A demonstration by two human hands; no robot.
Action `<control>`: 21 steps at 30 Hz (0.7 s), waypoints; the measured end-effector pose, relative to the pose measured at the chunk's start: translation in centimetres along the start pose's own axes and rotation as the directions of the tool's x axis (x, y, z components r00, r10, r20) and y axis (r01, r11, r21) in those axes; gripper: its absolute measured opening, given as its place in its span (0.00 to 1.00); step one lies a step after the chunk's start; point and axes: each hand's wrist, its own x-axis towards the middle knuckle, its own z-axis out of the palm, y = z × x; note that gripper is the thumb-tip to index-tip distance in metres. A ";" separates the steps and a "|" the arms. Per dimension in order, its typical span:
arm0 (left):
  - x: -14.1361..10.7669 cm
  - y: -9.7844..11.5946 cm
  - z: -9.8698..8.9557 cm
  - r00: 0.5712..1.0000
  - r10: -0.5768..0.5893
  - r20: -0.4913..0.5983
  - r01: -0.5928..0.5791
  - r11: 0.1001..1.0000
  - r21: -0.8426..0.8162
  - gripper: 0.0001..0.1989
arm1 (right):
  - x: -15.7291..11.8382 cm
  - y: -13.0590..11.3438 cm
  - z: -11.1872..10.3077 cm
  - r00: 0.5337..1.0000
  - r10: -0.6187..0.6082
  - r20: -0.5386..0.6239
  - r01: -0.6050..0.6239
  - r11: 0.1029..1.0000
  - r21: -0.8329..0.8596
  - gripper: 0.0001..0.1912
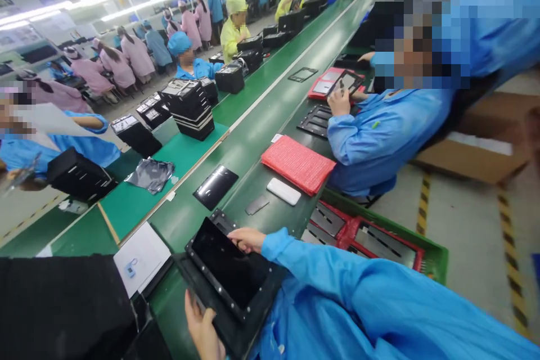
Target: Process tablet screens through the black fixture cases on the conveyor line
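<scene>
A black glass screen panel lies at a slight tilt over a black frame with silvery studs, set on a larger dark holder. My right hand is closed at the panel's upper right edge, fingers curled against it; the fingertips are partly hidden. Beside the holder's lower left edge is my left hand, thumb and fingers apart, the thumb at the edge. Behind the panel, part of another dark frame shows on the green belt.
On the green belt lie a dark glossy sheet, a white case, a grey strip and red bubble wrap. Papers sit left. A co-worker handles a frame. A green crate holds wrapped panels.
</scene>
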 end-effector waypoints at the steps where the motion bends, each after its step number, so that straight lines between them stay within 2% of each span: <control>1: 0.5 0.0 -1.6 0.999 -0.043 -0.014 0.043 0.999 -0.012 0.41 | -0.1 -1.1 0.1 1.000 -0.022 -0.009 0.021 0.996 -0.086 0.14; 3: 1.6 -0.1 -4.6 0.994 -0.085 -0.074 0.088 0.995 0.046 0.40 | -0.8 -3.1 0.9 0.997 -0.065 -0.043 0.053 0.968 -0.245 0.08; 5: 2.1 0.1 -6.5 0.990 -0.043 -0.132 0.062 0.988 0.143 0.40 | -2.0 -4.6 2.1 0.990 -0.108 -0.086 0.072 0.934 -0.349 0.07; 6: 2.0 0.3 -6.9 0.992 -0.025 -0.122 0.043 0.988 0.149 0.41 | -2.6 -5.1 2.8 0.985 -0.135 -0.103 0.085 0.917 -0.390 0.08; 8: 1.3 0.9 -6.6 0.998 -0.057 0.026 0.056 0.998 0.025 0.40 | -3.7 -5.7 4.0 0.974 -0.202 -0.106 0.148 0.913 -0.380 0.11; 9: 0.8 1.2 -6.3 0.985 -0.105 0.136 0.116 0.990 -0.075 0.39 | -4.0 -5.8 4.4 0.971 -0.230 -0.056 0.205 0.934 -0.292 0.13; 11: 0.3 1.5 -5.9 0.936 -0.225 0.272 0.287 0.934 -0.213 0.36 | -4.0 -5.4 4.5 0.942 -0.298 0.156 0.292 0.955 0.062 0.19; 12: 0.2 1.5 -6.0 0.918 -0.290 0.271 0.357 0.902 -0.243 0.34 | -3.6 -4.9 4.2 0.902 -0.342 0.263 0.266 0.921 0.284 0.22; 13: 0.4 1.4 -6.3 0.907 -0.352 0.233 0.407 0.875 -0.262 0.34 | -3.1 -4.3 3.5 0.866 -0.381 0.323 0.192 0.852 0.488 0.25; 14: 0.6 1.2 -6.7 0.900 -0.401 0.172 0.435 0.857 -0.275 0.33 | -2.3 -3.6 2.5 0.857 -0.396 0.331 0.097 0.754 0.650 0.25; 15: 0.8 1.0 -7.1 0.897 -0.426 0.117 0.442 0.852 -0.281 0.33 | -1.3 -2.8 1.2 0.880 -0.371 0.296 0.011 0.640 0.768 0.24; 16: 0.9 0.9 -7.4 0.902 -0.425 0.079 0.429 0.860 -0.275 0.33 | -0.1 -2.0 -0.1 0.924 -0.299 0.239 -0.050 0.526 0.849 0.21; 17: 0.9 0.8 -7.6 0.917 -0.396 0.047 0.395 0.882 -0.257 0.33 | 1.3 -1.2 -1.6 0.966 -0.180 0.183 -0.090 0.430 0.898 0.18; 18: 0.7 0.9 -7.7 0.937 -0.350 0.006 0.342 0.911 -0.230 0.32 | 2.9 -0.4 -3.0 0.989 -0.039 0.139 -0.116 0.363 0.925 0.15; 19: 0.3 1.0 -7.6 0.953 -0.299 -0.040 0.285 0.937 -0.200 0.31 | 4.6 0.3 -4.2 0.989 0.092 0.117 -0.141 0.326 0.935 0.14; 21: -1.4 1.5 -7.5 0.961 -0.224 -0.159 0.202 0.969 -0.146 0.28 | 8.3 1.2 -5.7 0.958 0.268 0.104 -0.191 0.325 0.926 0.12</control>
